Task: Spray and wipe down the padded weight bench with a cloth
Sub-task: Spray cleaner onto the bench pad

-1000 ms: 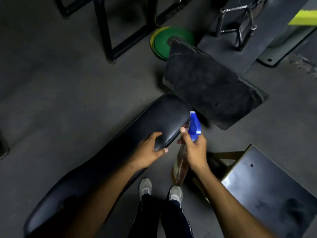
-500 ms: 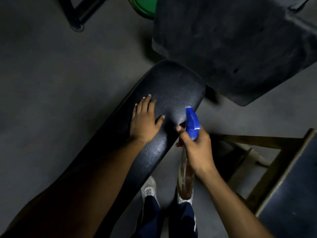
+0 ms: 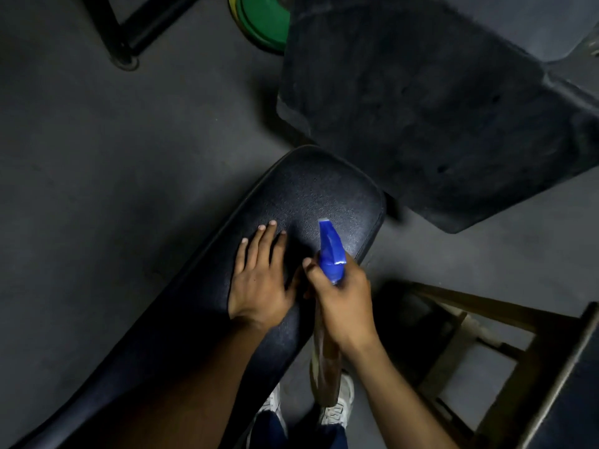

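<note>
A: Biggest first? Padded weight bench [image 3: 311, 202], black, running from near left up to its rounded end at centre. Beyond it, far right, a dark worn pad [image 3: 421, 108]; far centre, a green weight plate [image 3: 262, 17]; near right, a wooden-framed stool [image 3: 486, 322].

B: And progress on the job?

A: Early, judging by the look of things. No cloth anywhere in view, so wiping not begun. Hard to tell whether any spray lies on the pad; grainy sheen only, no clear droplets. Probably mid-spray or about to spray, with the whole wipe-down left.

B: Spray bottle?

A: Spray bottle [image 3: 329, 251], blue head and amber body, held just over the right edge of the bench, nozzle aimed toward the far end.

B: Hands, then?

A: Right hand [image 3: 345, 303] wrapped tight round the bottle's neck, thumb up by the blue head; trigger finger hidden. Left hand [image 3: 259, 280] flat on the pad, fingers straight and slightly spread, holding nothing, just beside the bottle.
</note>
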### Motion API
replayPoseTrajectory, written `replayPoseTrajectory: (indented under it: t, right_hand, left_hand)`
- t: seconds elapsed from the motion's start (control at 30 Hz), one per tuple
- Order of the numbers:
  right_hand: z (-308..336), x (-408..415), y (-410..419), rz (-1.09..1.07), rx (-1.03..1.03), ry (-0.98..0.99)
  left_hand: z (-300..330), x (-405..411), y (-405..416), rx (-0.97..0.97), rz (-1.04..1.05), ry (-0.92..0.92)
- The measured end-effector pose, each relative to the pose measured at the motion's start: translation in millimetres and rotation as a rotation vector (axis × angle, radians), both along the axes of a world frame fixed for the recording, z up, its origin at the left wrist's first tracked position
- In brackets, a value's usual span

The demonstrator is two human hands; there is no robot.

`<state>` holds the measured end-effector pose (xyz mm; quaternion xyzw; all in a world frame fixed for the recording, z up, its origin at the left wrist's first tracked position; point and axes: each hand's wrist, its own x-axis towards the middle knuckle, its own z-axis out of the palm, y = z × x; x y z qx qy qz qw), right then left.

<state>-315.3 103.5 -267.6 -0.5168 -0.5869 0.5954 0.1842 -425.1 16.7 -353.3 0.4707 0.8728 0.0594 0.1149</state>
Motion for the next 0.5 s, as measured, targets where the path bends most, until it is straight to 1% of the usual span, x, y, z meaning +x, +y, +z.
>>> replayPoseTrajectory:
  t: [0.1,0.17,0.37,0.5]
  right_hand:
    - [1.9,-6.7,-0.1,0.032,0.036,-0.016]
    - [0.7,-8.8,0.0,0.016,0.05,-0.02]
    - [-2.3,5.2,0.9,-0.13,0.062,-0.04]
    - [0.8,23.9,-1.0,-0.229,0.028,-0.034]
  left_hand:
    - [0.2,0.8,1.0,0.021,0.022,0.012]
    - [-0.3,1.7,1.4,0.02,0.014,0.019]
    - [-1.1,0.4,-0.8,0.018,-0.001,0.044]
    - [-0.9,2.0,-0.2,0.033,0.011,0.064]
